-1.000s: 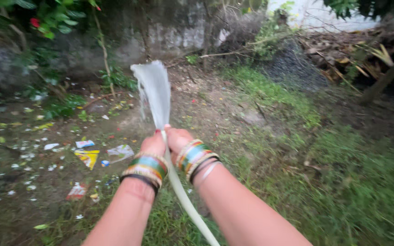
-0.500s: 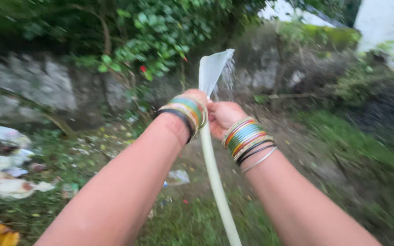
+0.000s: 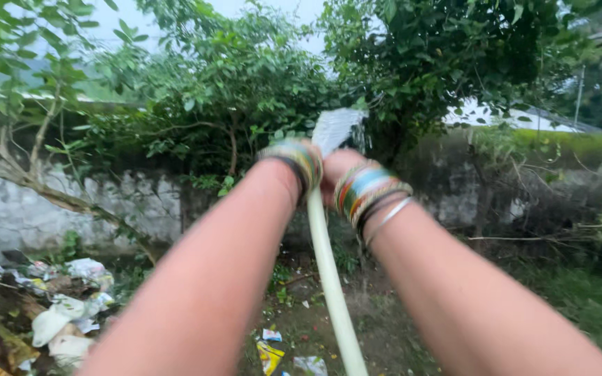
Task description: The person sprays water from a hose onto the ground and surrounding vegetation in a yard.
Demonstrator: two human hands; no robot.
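Litter: I see a heap of white and yellow wrappers and bags (image 3: 64, 317) on the ground, left of and below the hose.
Wall: a stained stone wall (image 3: 50, 209) runs behind the hose, with leafy shrubs (image 3: 231, 90) above it.
Left hand: my left hand (image 3: 309, 154), banded at the wrist with coloured bangles (image 3: 294, 160), is closed round the hose near its top end.
Hose: the pale green hose (image 3: 329, 278) rises from the bottom edge between my forearms; water (image 3: 339, 129) fans out white from its tip.
Right hand: my right hand (image 3: 339, 170) is clenched on the hose too, just beside the left, its own bangles (image 3: 371, 195) below.
Change: a second ago the spray pointed at bare ground; now both hands have lifted it towards the shrubs, so I judge the watering has moved from soil to foliage.
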